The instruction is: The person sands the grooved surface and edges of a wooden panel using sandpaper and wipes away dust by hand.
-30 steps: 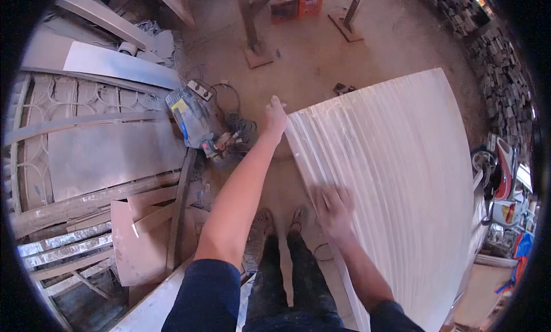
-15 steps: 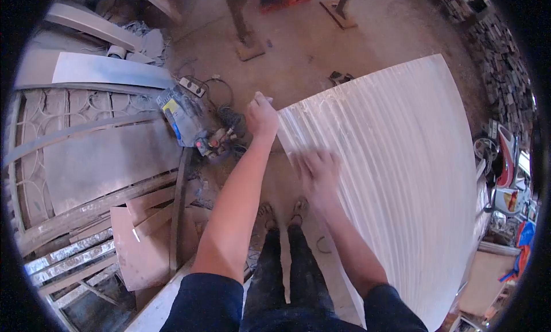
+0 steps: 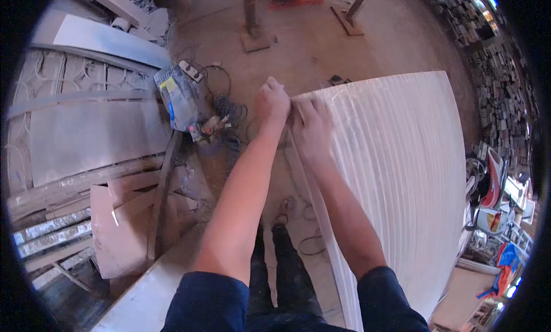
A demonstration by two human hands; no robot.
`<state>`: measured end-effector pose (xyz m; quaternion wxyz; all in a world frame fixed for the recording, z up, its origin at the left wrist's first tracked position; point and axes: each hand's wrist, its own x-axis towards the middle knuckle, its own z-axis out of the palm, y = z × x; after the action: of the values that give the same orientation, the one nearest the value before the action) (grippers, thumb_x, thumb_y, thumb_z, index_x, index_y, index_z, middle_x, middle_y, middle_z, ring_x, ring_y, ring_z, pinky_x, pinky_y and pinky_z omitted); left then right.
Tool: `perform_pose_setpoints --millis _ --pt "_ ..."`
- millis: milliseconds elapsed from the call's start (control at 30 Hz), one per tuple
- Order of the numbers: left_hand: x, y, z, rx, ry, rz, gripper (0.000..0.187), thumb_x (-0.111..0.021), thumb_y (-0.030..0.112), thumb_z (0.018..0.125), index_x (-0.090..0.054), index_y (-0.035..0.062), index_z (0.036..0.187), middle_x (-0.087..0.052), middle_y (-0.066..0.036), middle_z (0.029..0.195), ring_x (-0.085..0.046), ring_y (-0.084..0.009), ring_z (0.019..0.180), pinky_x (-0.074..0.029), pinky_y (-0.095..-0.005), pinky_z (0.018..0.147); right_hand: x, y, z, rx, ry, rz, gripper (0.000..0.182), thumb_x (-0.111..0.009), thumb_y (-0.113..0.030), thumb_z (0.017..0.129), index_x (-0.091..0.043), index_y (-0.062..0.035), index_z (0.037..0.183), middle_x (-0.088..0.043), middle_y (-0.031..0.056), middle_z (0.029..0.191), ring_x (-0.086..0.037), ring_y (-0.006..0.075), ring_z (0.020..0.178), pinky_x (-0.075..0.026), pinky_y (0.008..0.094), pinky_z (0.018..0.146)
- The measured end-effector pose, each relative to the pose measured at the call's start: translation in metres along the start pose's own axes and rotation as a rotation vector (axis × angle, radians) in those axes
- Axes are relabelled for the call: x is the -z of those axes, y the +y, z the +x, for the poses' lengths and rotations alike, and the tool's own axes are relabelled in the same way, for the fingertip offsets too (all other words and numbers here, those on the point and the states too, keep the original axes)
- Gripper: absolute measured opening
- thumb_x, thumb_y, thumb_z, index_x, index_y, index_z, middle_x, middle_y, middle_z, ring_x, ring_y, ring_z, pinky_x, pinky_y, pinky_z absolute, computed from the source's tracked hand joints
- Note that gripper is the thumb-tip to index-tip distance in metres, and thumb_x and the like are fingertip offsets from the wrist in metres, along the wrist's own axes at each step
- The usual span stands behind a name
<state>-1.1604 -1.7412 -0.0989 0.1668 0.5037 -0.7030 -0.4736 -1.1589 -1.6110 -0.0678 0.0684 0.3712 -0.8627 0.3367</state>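
A large pale panel with wavy streaks [image 3: 402,160] takes up the right half of the view. At its upper left corner, my left hand [image 3: 272,105] is closed around the edge, with the thumb side up. My right hand [image 3: 313,125] lies on the streaked surface just beside it, near the same corner. Its fingers are smeared by motion, and whether anything is under them cannot be made out.
Left of my arms are a dusty bag [image 3: 177,102], a power strip [image 3: 190,71] and tangled cable [image 3: 228,108]. Metal grilles and sheets [image 3: 97,137] lie farther left. Stacked wood pieces [image 3: 499,85] and a motorbike [image 3: 493,183] stand at the right.
My right hand has moved up along the panel, closer to my left hand. The view has shifted, and the panel's corner appears slightly farther right. My left hand still holds the edge.
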Motion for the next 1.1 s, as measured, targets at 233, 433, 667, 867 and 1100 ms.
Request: perform_pose_setpoints --millis 233,433,667,867,1100 --pt "0.029 -0.075 -0.071 0.069 -0.077 -0.358 0.062 -0.04 0.048 0.106 -0.06 -0.0052 0.131 -0.063 -0.025 0.132 -0.06 -0.0368 0.124 -0.043 -0.0432 0.106 0.089 -0.024 -0.158 -0.243 -0.123 -0.06 0.029 -0.072 -0.014 0.088 -0.072 -0.0133 0.117 -0.064 0.0147 0.103 -0.063 0.0367 0.099 -0.053 0.0474 0.084" --pt "0.131 -0.335 -0.268 0.581 -0.324 -0.522 0.029 -0.057 0.023 0.103 -0.063 -0.0023 0.116 -0.069 -0.018 0.114 -0.071 -0.0302 0.096 -0.058 -0.0371 0.082 0.036 -0.018 -0.069 -0.089 -0.025 -0.129 0.028 -0.07 -0.006 0.083 -0.073 -0.0091 0.11 -0.065 0.0149 0.1 -0.063 0.0371 0.097 -0.054 0.0465 0.082" --pt "0.2 -0.362 -0.363 0.706 -0.207 -0.491 0.04 -0.058 0.011 0.1 -0.054 -0.0058 0.136 -0.066 -0.015 0.125 -0.068 -0.0219 0.108 -0.056 -0.0337 0.091 0.06 -0.036 -0.101 -0.22 -0.069 -0.034 0.028 -0.068 -0.007 0.086 -0.075 -0.0063 0.113 -0.066 0.0179 0.101 -0.065 0.0388 0.093 -0.054 0.0439 0.083" --pt "0.083 -0.134 -0.309 -0.076 -0.693 -0.377 0.064 -0.045 0.027 0.106 -0.024 -0.0056 0.157 -0.029 -0.027 0.162 -0.025 -0.0405 0.152 -0.02 -0.0425 0.125 0.048 0.011 -0.092 -0.041 -0.075 -0.047 0.021 -0.061 0.0 0.083 -0.073 -0.0016 0.101 -0.065 0.0206 0.1 -0.065 0.0392 0.092 -0.053 0.0423 0.082" --pt "0.053 -0.098 -0.32 -0.23 -0.588 -0.379 0.074 -0.047 0.029 0.106 -0.01 -0.004 0.16 -0.01 -0.027 0.167 -0.01 -0.042 0.155 -0.011 -0.0483 0.127 0.04 -0.004 -0.071 -0.056 -0.095 -0.038 0.02 -0.06 0.002 0.085 -0.07 0.0017 0.102 -0.067 0.0194 0.1 -0.067 0.036 0.094 -0.053 0.0405 0.086"
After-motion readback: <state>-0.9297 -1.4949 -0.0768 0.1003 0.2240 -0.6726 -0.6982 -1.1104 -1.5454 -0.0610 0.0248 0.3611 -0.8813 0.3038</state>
